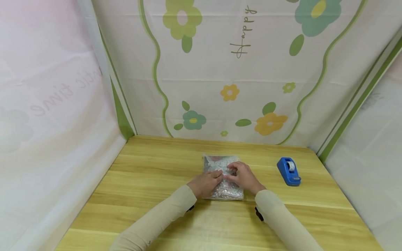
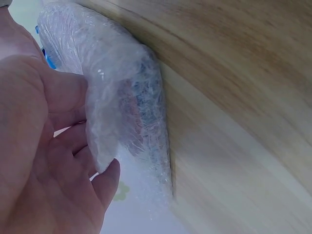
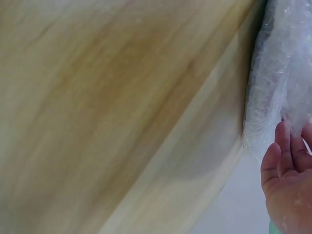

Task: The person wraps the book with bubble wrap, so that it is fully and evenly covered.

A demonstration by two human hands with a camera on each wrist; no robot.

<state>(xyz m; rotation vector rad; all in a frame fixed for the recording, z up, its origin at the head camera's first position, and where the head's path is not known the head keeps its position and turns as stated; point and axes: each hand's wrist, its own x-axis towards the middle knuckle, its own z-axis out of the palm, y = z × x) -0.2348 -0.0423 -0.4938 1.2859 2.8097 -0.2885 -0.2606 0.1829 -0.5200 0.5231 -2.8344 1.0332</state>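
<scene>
A flat package in clear bubble wrap (image 1: 227, 191) lies on the wooden table, with a dark, partly reddish item showing faintly through the plastic. My left hand (image 1: 205, 183) rests across its left side, fingers stretched over the top. In the left wrist view, that hand's fingers (image 2: 68, 97) touch the crinkled wrap (image 2: 112, 73) along its upper face. From the other side my right hand (image 1: 246, 177) touches the top, thumb and forefinger apart and slightly bent. The right wrist view has its fingertips (image 3: 283, 134) against the wrap (image 3: 273, 73); what lies under them is partly hidden.
A blue tape dispenser (image 1: 289, 172) with a roll of tape stands to the right of the package. Light cloth panels with printed flowers (image 1: 229, 92) enclose the table (image 1: 150, 167) at the back and both sides.
</scene>
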